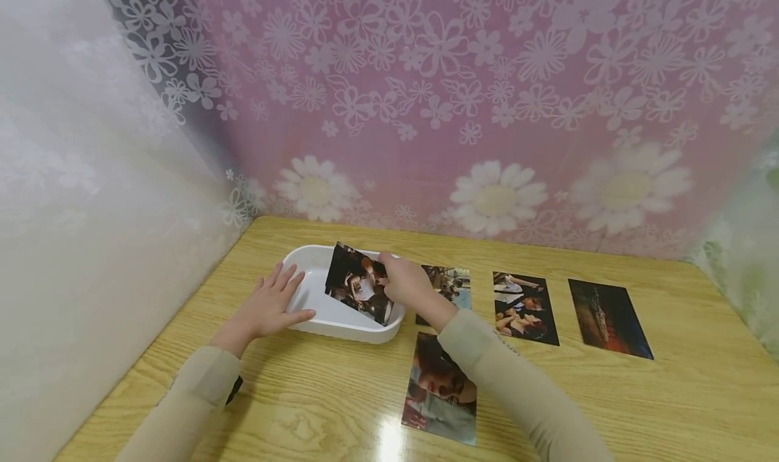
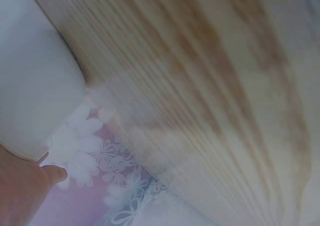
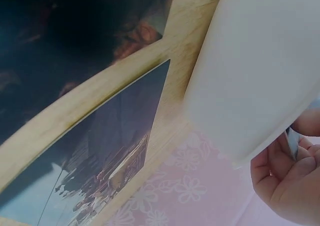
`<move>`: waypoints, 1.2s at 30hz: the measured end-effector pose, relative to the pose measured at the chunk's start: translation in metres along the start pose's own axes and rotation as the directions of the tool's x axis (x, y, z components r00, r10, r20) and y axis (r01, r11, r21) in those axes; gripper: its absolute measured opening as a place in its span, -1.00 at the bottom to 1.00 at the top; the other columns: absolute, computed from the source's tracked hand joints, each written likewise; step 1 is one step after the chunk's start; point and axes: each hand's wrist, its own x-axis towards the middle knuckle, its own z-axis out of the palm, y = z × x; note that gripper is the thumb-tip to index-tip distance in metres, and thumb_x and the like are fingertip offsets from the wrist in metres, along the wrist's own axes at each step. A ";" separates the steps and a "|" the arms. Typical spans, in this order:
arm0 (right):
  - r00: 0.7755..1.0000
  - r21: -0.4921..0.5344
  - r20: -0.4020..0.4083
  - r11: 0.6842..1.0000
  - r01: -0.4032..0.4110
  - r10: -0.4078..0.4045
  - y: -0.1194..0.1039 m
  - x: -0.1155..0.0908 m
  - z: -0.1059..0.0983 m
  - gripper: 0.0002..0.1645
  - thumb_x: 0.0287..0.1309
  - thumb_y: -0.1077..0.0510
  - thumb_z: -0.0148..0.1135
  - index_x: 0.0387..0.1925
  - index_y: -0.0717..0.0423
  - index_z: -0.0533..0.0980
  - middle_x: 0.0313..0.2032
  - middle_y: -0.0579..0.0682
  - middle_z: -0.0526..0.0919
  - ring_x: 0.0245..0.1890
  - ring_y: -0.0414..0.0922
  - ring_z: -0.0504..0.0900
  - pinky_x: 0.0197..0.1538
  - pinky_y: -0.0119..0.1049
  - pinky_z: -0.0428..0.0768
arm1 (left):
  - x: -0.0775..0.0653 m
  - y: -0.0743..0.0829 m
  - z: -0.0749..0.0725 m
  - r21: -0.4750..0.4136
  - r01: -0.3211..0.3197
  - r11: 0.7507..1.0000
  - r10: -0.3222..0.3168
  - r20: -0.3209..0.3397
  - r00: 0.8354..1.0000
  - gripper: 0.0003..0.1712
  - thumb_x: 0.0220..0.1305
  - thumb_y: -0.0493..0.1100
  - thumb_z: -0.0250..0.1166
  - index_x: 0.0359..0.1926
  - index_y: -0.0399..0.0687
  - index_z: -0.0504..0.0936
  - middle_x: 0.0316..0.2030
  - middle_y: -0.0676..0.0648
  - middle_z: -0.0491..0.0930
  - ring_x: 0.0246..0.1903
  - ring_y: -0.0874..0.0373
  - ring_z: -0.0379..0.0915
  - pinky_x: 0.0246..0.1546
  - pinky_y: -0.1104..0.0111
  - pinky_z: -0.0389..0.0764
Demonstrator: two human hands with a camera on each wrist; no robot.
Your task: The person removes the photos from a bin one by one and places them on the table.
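A white tray [image 1: 341, 330] with rounded corners stands on the wooden table. My left hand [image 1: 268, 310] rests on its left rim, fingers spread; the left wrist view catches only part of this hand [image 2: 25, 188] beside the tray wall [image 2: 37, 81]. Over the tray's right part, my right hand [image 1: 410, 285] pinches dark photo cards [image 1: 359, 286] by their right edge, tilted. A second edge shows under the top card, but how many there are I cannot tell. In the right wrist view, curled fingers [image 3: 285, 173] grip a thin card edge by the rim.
Right of the tray, three photo cards lie in a row: one partly behind my right hand [image 1: 453, 286], a picture of people [image 1: 525, 308] and a dark one [image 1: 610, 318]. A portrait card [image 1: 441, 391] lies nearer. Flowered cloth [image 1: 402, 110] hangs behind the table.
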 end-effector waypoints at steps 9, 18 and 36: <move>0.997 0.095 -0.076 0.995 0.005 0.003 0.006 -0.002 -0.005 -0.54 0.08 0.45 0.00 0.05 0.18 0.36 -0.36 0.06 0.56 -0.56 -0.14 0.49 -0.57 -0.35 0.37 | 0.000 0.001 -0.001 -0.005 0.001 1.000 -0.001 0.009 1.000 -0.01 0.10 0.37 -0.01 0.31 -0.27 0.06 0.30 -0.28 -0.07 0.27 -0.22 -0.35 0.10 -0.19 -0.12; 0.993 0.148 -0.102 0.988 -0.043 0.059 0.008 -0.009 -0.018 -0.52 0.13 0.44 -0.09 0.10 0.14 0.33 -0.38 0.05 0.56 -0.57 -0.13 0.48 -0.56 -0.34 0.36 | 0.000 0.001 -0.001 -0.008 0.001 1.000 -0.001 0.013 1.000 -0.01 0.10 0.37 -0.01 0.31 -0.26 0.06 0.30 -0.28 -0.07 0.27 -0.23 -0.36 0.10 -0.20 -0.11; 0.966 0.470 -0.242 0.882 0.040 0.085 0.037 -0.071 -0.051 -0.75 0.26 0.31 -0.14 -0.03 0.25 0.32 -0.19 0.19 0.53 -0.69 -0.13 0.35 -0.63 -0.32 0.35 | -0.001 0.000 0.000 -0.012 -0.008 1.000 0.008 -0.001 1.000 0.00 0.09 0.38 -0.01 0.31 -0.27 0.06 0.30 -0.29 -0.07 0.27 -0.23 -0.35 0.10 -0.18 -0.07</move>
